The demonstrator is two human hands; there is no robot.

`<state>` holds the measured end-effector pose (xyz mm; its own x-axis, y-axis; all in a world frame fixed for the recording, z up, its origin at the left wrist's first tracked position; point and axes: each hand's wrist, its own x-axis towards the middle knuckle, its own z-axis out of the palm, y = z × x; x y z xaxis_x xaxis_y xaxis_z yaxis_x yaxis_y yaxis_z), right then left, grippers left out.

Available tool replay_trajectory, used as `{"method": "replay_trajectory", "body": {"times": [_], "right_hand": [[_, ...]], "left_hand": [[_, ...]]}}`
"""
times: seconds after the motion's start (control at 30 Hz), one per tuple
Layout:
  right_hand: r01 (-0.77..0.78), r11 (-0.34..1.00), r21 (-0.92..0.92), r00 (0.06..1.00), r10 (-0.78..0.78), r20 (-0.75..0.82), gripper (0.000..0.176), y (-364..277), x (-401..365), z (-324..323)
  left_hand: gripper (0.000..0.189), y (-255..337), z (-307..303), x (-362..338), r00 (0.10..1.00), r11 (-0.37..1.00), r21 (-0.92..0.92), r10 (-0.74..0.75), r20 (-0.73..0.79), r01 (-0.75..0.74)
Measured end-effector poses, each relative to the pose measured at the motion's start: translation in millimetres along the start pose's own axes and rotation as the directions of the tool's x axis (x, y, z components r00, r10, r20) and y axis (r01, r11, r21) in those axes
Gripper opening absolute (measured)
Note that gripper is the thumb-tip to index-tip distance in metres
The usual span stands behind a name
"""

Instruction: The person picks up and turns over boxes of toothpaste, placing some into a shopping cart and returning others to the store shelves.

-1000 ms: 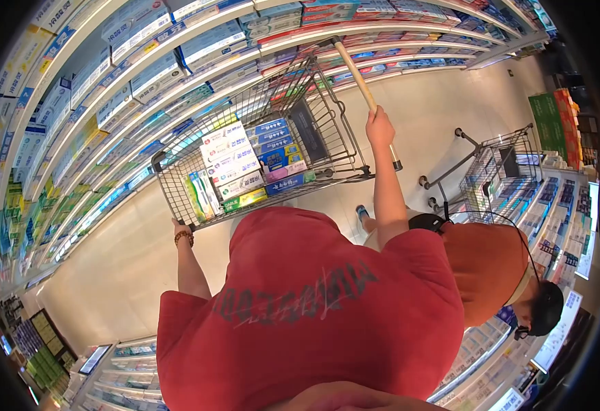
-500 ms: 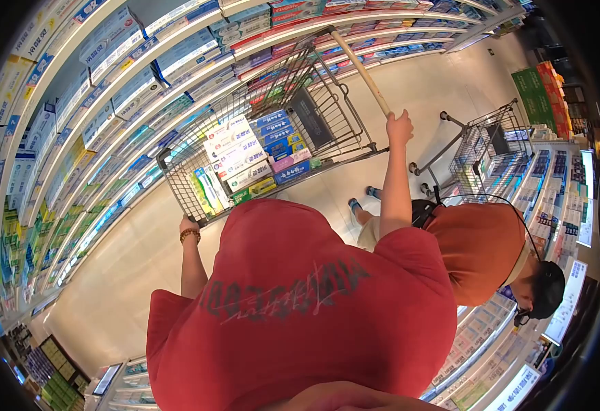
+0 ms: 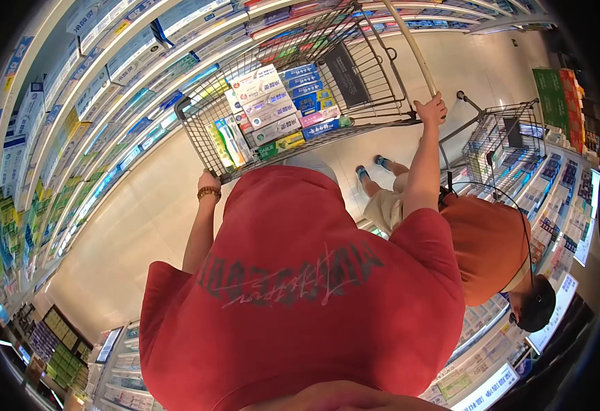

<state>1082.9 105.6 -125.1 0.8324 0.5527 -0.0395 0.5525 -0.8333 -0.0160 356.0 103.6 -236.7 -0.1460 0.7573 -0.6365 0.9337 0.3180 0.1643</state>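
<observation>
A wire shopping cart [image 3: 200, 140] stands sideways in front of me. My left hand [image 3: 209, 181], a beaded bracelet on its wrist, is closed on the rim at the cart's left near corner. At the other end, my right hand [image 3: 431, 109] is closed around the near end of the long push handle [image 3: 409, 42]. Inside the basket lie stacked white toothpaste boxes [image 3: 265, 103], blue boxes [image 3: 307, 89], a pink box [image 3: 320, 116] and a green Darlie box [image 3: 267, 151]. My fingertips are partly hidden at both grips.
Shelves [image 3: 118, 75] full of boxed goods curve along the far side and left. A person in an orange shirt [image 3: 488, 246] stands close on my right, beside a second cart [image 3: 502, 147]. Green and red cartons [image 3: 557, 103] are stacked beyond. Pale floor [image 3: 128, 226] shows to the left.
The cart and both my hands have shifted up and to the right in view. The shelves have shifted too. Both hands stay on the cart, and its boxes look unchanged.
</observation>
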Motion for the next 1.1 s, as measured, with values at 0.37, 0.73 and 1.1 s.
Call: {"method": "replay_trajectory", "body": {"times": [0.37,0.73,1.1], "right_hand": [[-0.327,0.944,0.038,0.924,0.311,0.224,0.072,-1.9,107.2,-31.5],[-0.231,0.972,-0.048,0.956,0.236,0.173,0.041,35.6,186.4,-36.9],[-0.134,0.987,-0.093,0.987,0.141,0.072,0.038,69.9,254.6,-35.3]], "left_hand": [[0.061,76.9,16.4,-5.5,0.998,0.992,-0.118,-0.05,-0.03,0.046],[0.069,171.0,44.3,-9.0,0.974,0.954,-0.221,-0.218,-0.056,0.201],[0.072,245.8,61.0,1.6,0.981,0.957,-0.237,-0.188,-0.054,0.17]]}}
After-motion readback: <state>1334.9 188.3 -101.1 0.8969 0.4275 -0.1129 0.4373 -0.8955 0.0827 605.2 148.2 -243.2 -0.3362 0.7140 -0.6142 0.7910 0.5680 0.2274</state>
